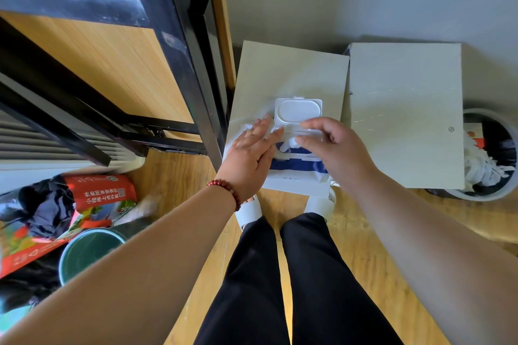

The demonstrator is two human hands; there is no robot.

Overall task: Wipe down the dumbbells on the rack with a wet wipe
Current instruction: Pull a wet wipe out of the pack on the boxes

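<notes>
Plastic pack [298, 110]; one wipe [291, 144]; two hands [249, 154]

Wipe pack [297, 166] white, dark blue band; lid [298, 110] and wipe [290, 145] white. Left board [280, 70], right board [406, 109] pale grey-beige. Floor [350, 232] yellow wood grain. Frame [179, 45] at left black. Bracelet [227, 190] dark red beads. Trousers [316, 274] black, slippers [248, 213] white. Near-left bag [103, 190] red, white characters; bucket [89, 249] teal. Right bin [482, 198] grey.

Black metal frame [179, 45] left; red bag [103, 190] beside teal bucket [89, 252]; waste bin [482, 196] far right, partly under grey board [406, 120].
</notes>
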